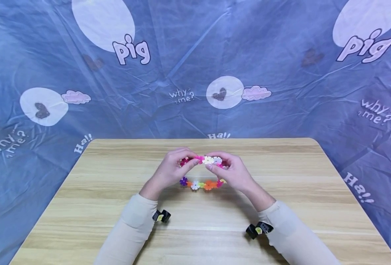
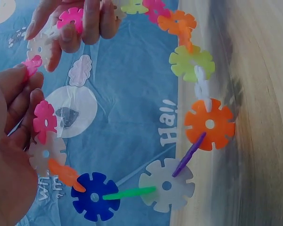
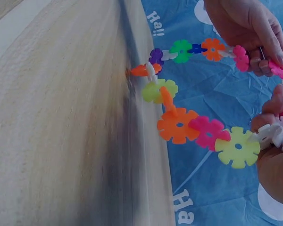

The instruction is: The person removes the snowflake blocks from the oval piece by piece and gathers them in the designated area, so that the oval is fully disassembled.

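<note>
Both hands hold up a closed loop of interlocking plastic snowflake discs [image 1: 210, 184] in pink, white, orange, yellow-green, purple, blue and green. At the upper left of the loop, my left hand [image 1: 172, 166] pinches a pink disc [image 2: 33, 66] between thumb and fingers. My right hand [image 1: 232, 171] grips the upper right part, its fingers curled around white and pink discs that they partly cover. Between the two hands a white disc [image 1: 208, 160] shows. The lower side of the loop hangs down in the head view, with an orange disc [image 2: 210, 124] and a blue disc [image 2: 95, 197] along it.
A light wooden table [image 1: 195, 243] lies under the hands. Behind it hangs a creased blue cloth [image 1: 169, 121] with printed words and shapes. Small black cameras sit at the left wrist [image 1: 161, 216] and the right wrist [image 1: 259, 229].
</note>
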A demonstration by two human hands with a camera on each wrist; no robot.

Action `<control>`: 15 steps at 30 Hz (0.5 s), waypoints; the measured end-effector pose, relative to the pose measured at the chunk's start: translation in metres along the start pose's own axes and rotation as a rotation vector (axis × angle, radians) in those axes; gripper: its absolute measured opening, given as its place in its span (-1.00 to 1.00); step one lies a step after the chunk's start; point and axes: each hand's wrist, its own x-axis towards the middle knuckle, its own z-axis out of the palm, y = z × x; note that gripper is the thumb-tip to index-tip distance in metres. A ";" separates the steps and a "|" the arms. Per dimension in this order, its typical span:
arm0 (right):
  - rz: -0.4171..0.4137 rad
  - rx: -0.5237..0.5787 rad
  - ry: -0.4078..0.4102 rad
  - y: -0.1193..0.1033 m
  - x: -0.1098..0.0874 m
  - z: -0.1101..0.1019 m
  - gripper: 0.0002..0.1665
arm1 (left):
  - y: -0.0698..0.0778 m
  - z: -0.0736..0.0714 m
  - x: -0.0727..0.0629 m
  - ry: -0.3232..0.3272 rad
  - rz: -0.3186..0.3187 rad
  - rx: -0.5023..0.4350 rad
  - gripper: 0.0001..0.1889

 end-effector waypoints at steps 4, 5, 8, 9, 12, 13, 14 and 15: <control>0.002 0.021 0.012 0.001 -0.001 0.000 -0.60 | 0.001 0.000 -0.002 0.022 -0.031 -0.042 -0.91; 0.000 0.029 0.018 0.001 -0.001 0.000 -0.61 | 0.001 0.000 -0.002 0.027 -0.036 -0.051 -0.91; -0.019 0.034 0.047 0.002 -0.002 0.002 -0.63 | 0.000 0.001 -0.002 0.034 -0.038 -0.067 -0.91; -0.027 0.031 0.057 0.003 -0.001 0.003 -0.64 | 0.000 0.001 -0.002 0.032 -0.038 -0.071 -0.90; -0.047 0.015 0.080 0.004 -0.001 0.005 -0.64 | 0.000 0.002 -0.001 0.014 -0.035 -0.084 -0.89; -0.051 0.009 0.084 0.004 -0.001 0.005 -0.64 | 0.000 0.002 -0.001 0.007 -0.035 -0.089 -0.89; -0.054 0.008 0.085 0.005 -0.001 0.005 -0.64 | 0.000 0.003 -0.001 0.001 -0.036 -0.092 -0.88; -0.055 0.008 0.083 0.005 -0.001 0.006 -0.63 | 0.001 0.003 0.000 -0.004 -0.037 -0.096 -0.88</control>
